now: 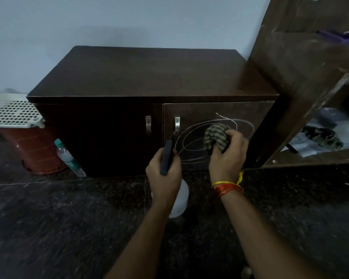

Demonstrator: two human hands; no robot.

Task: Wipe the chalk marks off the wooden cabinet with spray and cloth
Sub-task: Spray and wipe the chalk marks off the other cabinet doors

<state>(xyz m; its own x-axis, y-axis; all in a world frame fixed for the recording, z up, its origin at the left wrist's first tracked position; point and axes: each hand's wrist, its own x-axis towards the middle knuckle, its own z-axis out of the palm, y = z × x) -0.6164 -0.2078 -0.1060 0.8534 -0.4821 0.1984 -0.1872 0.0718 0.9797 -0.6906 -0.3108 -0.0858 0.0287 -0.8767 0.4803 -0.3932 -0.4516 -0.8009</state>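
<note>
Two hands at cabinet front. Left hand grip wrapped round one spray bottle, black head up. Right hand grip bunches one striped cloth against right door, on looping chalk marks. Two doors, two handles. Shelf unit crowds right edge; water bottle, brown bin left; open floor behind.

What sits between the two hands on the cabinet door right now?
In the head view, only chalk marks on the cabinet door lie between the left hand, which grips the spray bottle, and the right hand, which holds the cloth.
</note>
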